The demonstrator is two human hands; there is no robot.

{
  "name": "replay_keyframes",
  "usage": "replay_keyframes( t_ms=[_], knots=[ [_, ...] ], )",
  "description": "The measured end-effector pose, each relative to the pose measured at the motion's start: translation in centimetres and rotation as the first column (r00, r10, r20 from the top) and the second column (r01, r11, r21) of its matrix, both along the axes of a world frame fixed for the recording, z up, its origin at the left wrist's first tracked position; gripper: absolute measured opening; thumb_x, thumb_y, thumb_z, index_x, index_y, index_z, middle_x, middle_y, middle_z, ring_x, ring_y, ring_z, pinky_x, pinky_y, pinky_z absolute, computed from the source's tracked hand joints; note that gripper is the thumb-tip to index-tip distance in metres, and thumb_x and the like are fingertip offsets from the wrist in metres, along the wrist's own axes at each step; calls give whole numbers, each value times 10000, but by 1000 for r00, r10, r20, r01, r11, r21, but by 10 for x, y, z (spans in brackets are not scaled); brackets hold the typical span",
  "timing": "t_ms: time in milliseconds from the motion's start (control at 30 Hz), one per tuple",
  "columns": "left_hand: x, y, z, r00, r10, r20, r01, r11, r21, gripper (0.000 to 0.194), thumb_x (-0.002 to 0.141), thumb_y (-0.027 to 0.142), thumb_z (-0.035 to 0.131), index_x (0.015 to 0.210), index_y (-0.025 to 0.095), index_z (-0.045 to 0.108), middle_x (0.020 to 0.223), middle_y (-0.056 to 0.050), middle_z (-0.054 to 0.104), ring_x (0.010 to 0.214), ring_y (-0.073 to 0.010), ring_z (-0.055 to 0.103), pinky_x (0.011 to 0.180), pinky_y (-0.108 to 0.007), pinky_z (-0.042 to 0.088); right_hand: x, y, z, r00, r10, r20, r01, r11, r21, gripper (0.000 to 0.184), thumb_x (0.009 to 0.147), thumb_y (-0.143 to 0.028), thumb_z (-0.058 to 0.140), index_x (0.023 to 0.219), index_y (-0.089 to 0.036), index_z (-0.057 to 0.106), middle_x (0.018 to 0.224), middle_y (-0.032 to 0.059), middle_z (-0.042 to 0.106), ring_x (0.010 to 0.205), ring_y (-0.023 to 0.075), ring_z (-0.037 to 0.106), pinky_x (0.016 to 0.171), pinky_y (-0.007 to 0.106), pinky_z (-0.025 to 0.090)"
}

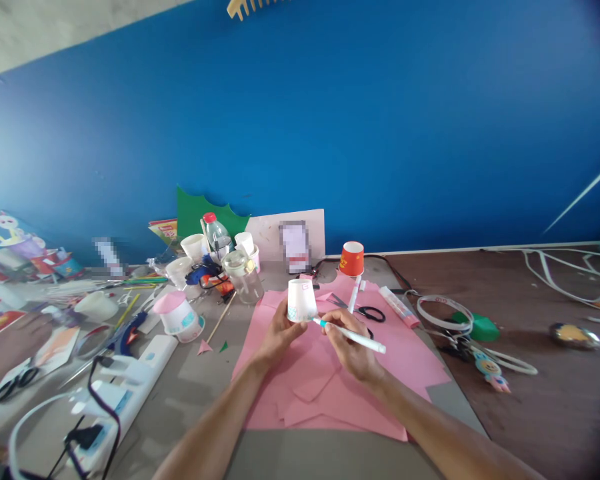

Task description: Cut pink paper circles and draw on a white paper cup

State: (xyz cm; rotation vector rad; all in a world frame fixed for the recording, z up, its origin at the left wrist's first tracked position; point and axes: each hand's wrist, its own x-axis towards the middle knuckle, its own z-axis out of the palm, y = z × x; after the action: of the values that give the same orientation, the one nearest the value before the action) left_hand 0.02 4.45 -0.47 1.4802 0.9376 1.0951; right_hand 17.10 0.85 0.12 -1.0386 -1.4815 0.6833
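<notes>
A white paper cup [301, 298], upside down, is gripped by my left hand [279, 333] over the pink paper [325, 407]. Blue pattern runs along the lower part of the cup, and a small pink mark sits near its top. My right hand [349, 343] has its fingers closed round a white marker [357, 339] with a light blue tip end. That tip meets or nearly meets the cup's lower right edge; exact contact is too small to tell. Behind the right hand lie black-handled scissors [371, 313], partly on the pink sheets.
An orange-red cup [353, 259] and a glue tube [399, 307] lie beyond the paper. To the left stand a decorated cup [179, 319], a glass jar [244, 277] and a power strip [125, 400] with cables. Looped white cable [445, 314] lies at right.
</notes>
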Motion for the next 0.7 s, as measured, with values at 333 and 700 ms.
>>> replay_keyframes(
  t_ms=[333,700],
  knots=[
    [-1,1,-1,1000,-4,6,4,1000,7,670,742,455,693,1329,226,463,1285,-102,556,1140,-291,531,926,-376,441,2,0,-2,995,10,-103,-15,998,-53,154,852,-330,494,786,-214,570,640,3,598,548,152,534,474,255,400],
    [-1,0,0,1000,-19,-1,19,1000,5,624,772,438,676,1313,202,473,1319,-107,536,1159,-301,523,914,-373,451,-1,-3,-1,999,43,-17,-42,998,39,158,869,-346,501,829,-218,585,646,9,618,542,155,540,474,265,420]
  ],
)
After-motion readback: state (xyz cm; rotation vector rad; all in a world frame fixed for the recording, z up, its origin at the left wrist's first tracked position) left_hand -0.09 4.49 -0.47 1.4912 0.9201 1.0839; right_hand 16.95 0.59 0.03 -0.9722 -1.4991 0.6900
